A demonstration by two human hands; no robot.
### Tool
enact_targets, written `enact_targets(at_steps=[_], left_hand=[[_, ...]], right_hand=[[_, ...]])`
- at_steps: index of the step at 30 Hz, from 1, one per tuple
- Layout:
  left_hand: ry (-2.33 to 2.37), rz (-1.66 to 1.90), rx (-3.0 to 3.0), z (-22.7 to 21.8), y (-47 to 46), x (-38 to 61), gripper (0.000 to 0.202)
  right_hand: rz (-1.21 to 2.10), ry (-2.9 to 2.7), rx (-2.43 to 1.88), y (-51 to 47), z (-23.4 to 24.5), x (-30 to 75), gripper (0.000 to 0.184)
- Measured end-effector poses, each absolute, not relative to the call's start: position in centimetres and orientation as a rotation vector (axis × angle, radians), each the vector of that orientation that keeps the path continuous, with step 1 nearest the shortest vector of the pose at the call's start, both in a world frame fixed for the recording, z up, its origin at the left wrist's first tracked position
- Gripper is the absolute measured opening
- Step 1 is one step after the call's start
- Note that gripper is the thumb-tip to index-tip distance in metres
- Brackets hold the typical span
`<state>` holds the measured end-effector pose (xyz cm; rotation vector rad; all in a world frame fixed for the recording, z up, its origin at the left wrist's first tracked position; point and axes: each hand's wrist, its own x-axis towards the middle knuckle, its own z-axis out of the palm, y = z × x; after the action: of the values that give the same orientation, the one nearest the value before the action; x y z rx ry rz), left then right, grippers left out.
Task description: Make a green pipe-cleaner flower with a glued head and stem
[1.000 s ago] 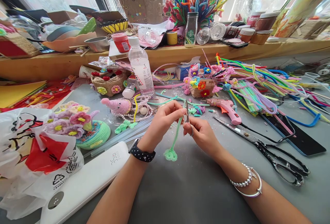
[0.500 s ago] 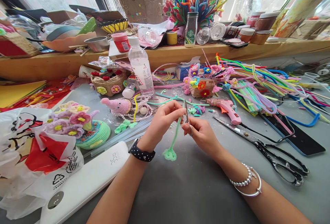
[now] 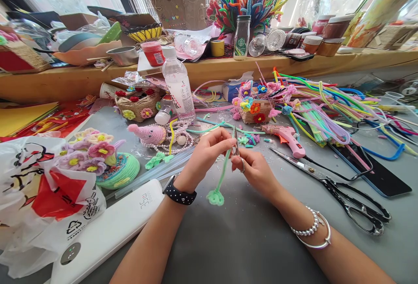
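My left hand (image 3: 214,147) is closed, pinching the upper end of a mint-green pipe cleaner (image 3: 224,168). The pipe cleaner hangs down to a looped flower shape (image 3: 215,197) at its lower end, held above the grey table. My right hand (image 3: 253,166) is closed around the handles of small scissors (image 3: 236,138). The scissor blades point up, right beside my left fingertips and the pipe cleaner's upper part. Fingers hide where the blades and the pipe cleaner meet, so I cannot tell whether they touch.
Large black-handled scissors (image 3: 333,184) and a pink glue gun (image 3: 287,139) lie to the right, near many loose pipe cleaners (image 3: 326,109). A white power bank (image 3: 111,231) and a plastic bag (image 3: 48,197) sit left. A bottle (image 3: 179,86) stands behind my left hand.
Both hands stay nearly in place. The flower end of the pipe cleaner has shifted very slightly down.
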<state>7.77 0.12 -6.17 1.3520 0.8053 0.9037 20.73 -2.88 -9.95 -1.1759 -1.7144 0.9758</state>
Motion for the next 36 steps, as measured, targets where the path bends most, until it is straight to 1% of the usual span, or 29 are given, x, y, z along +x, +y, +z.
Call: enact_targets(at_steps=[6, 14, 24, 36], left_hand=[[0.839, 0.905, 1.375, -6.23, 0.22, 7.73, 0.017], [0.844, 0.908, 1.458, -6.29, 0.20, 7.64, 0.017], [0.788, 0.873, 1.376, -6.36, 0.13, 7.64, 0.020], [0.793, 0.870, 1.376, -6.35, 0.20, 7.70, 0.021]], right_hand=[[0.912, -1.709, -1.213, -2.71, -10.30, 20.82, 0.047], [0.914, -1.679, -1.185, -2.72, -10.40, 20.92, 0.052], [0.986, -1.702, -1.130, -2.85, -10.12, 20.86, 0.056], [0.960, -1.679, -1.156, -2.74, -10.41, 20.96, 0.053]])
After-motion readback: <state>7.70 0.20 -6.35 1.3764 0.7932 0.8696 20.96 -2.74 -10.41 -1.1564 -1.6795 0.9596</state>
